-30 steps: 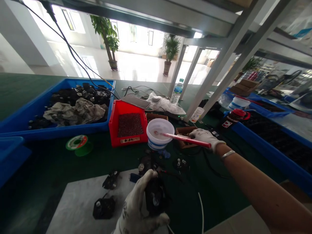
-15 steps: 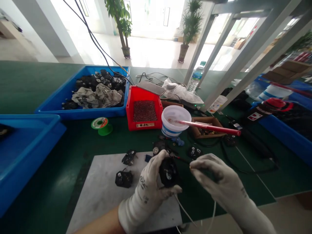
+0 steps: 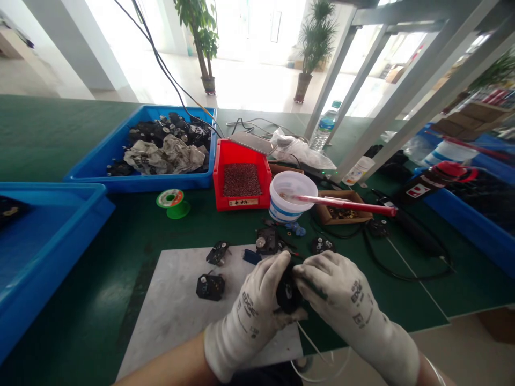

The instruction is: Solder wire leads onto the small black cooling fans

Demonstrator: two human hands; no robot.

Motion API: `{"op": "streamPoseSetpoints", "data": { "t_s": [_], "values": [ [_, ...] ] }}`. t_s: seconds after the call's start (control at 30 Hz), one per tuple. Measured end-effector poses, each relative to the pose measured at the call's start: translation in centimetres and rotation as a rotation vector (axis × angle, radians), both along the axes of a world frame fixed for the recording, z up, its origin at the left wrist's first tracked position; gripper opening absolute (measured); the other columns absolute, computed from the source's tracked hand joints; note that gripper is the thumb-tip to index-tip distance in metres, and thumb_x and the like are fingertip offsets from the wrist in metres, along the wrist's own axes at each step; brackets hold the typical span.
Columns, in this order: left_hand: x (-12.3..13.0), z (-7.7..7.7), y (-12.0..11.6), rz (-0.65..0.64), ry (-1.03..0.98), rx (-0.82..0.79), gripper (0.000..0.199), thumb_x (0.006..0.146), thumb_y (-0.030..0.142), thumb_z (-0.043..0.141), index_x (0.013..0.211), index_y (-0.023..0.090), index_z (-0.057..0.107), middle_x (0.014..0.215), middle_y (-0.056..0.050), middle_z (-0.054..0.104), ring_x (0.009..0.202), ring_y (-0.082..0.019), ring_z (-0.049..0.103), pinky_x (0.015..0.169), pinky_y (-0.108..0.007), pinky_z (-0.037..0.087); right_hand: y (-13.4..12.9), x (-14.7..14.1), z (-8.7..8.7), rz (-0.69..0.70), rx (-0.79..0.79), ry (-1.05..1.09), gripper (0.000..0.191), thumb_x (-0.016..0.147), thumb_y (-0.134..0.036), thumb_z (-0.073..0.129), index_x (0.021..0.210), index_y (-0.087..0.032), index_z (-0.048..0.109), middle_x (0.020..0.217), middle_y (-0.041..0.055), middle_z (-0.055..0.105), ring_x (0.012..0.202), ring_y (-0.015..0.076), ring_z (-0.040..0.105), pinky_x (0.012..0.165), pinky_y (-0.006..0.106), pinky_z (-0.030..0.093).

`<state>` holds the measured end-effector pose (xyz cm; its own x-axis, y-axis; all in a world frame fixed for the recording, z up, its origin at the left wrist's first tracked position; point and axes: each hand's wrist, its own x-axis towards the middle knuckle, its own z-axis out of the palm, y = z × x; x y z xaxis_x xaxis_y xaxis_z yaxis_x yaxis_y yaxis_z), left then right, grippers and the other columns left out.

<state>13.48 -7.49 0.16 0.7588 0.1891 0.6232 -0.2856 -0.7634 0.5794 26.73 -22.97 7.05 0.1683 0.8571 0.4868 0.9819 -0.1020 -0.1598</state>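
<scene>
My left hand (image 3: 261, 300), in a white glove, grips a black mechanical unit (image 3: 287, 294) with a pale metal part on its face. My right hand (image 3: 328, 284), also gloved, has its fingers pinched against the right side of this unit; anything between the fingertips is hidden. Left of my hands, two similar black units, one nearer (image 3: 210, 287) and one farther (image 3: 218, 252), lie on a grey-white board (image 3: 161, 316). Just beyond my hands sits another black unit (image 3: 266, 241), with a dark blue piece (image 3: 251, 257) beside it.
A red bin (image 3: 242, 202) holds small dark reddish pieces. Beside it stand a white tub (image 3: 284, 206) with a red-handled brush (image 3: 354, 206) across it and a cardboard box (image 3: 322, 212) of small metal parts. Blue trays (image 3: 76, 187) stand left; a solder spool (image 3: 177, 209) is nearer.
My right hand has moved left to the black unit, its fingertips now against it. A tiny brass-coloured piece showed at those fingertips earlier and is now hidden. The view has shifted slightly.
</scene>
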Motion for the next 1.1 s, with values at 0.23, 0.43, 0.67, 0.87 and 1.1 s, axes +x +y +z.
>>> {"op": "streamPoseSetpoints", "data": {
  "t_s": [0.23,0.43,0.67,0.87,1.1],
  "values": [
    [-0.1,-0.1,-0.2,0.004,0.006,-0.006,0.091,0.091,0.06,0.07,0.162,0.019,0.03,0.136,-0.021,0.066,0.122,-0.033,0.07,0.102,-0.045,0.062,0.1,-0.7,0.7,-0.037,-0.046,-0.028,0.022,0.109,-0.013,0.046,0.096,-0.014,0.065,0.091,0.0085,0.06,0.079,0.0265,0.054,0.07,0.041,0.039],
    [0.0,0.0,0.0,0.033,-0.003,-0.015,0.089,0.092,0.058,0.071,0.162,0.02,0.032,0.135,-0.019,0.068,0.12,-0.032,0.072,0.1,-0.041,0.064,-1.6,2.1,1.4,0.032,-0.085,0.394,0.022,0.105,-0.017,0.051,0.107,-0.018,0.072,0.102,0.0068,0.065,0.091,0.0219,0.063,0.081,0.035,0.052],
    [0.2,0.1,-0.1,0.048,-0.023,-0.034,0.086,0.094,0.057,0.069,0.163,0.021,0.032,0.134,-0.018,0.069,0.121,-0.031,0.072,0.099,-0.04,0.064,-4.2,14.4,2.3,-0.733,-0.249,0.372,0.023,0.103,-0.022,0.056,0.115,-0.014,0.074,0.113,0.0117,0.067,0.097,0.027,0.065,0.091,0.038,0.056],
    [0.2,-0.4,0.3,0.042,-0.049,-0.023,0.088,0.093,0.056,0.071,0.163,0.02,0.031,0.132,-0.019,0.069,0.121,-0.03,0.072,0.101,-0.039,0.063,0.0,19.4,2.1,-0.654,-0.635,0.318,0.009,0.107,-0.018,0.071,0.113,-0.014,0.074,0.116,0.0087,0.067,0.111,0.0254,0.063,0.105,0.041,0.051],
    [0.6,0.0,0.6,0.068,-0.044,0.002,0.084,0.095,0.059,0.067,0.162,0.02,0.034,0.129,-0.018,0.071,0.12,-0.03,0.073,0.098,-0.037,0.065,2.5,20.9,0.5,-0.668,-0.87,0.178,0.015,0.11,-0.026,0.073,0.118,-0.013,0.071,0.122,0.0107,0.064,0.118,0.029,0.06,0.109,0.049,0.05]
  ]
}}
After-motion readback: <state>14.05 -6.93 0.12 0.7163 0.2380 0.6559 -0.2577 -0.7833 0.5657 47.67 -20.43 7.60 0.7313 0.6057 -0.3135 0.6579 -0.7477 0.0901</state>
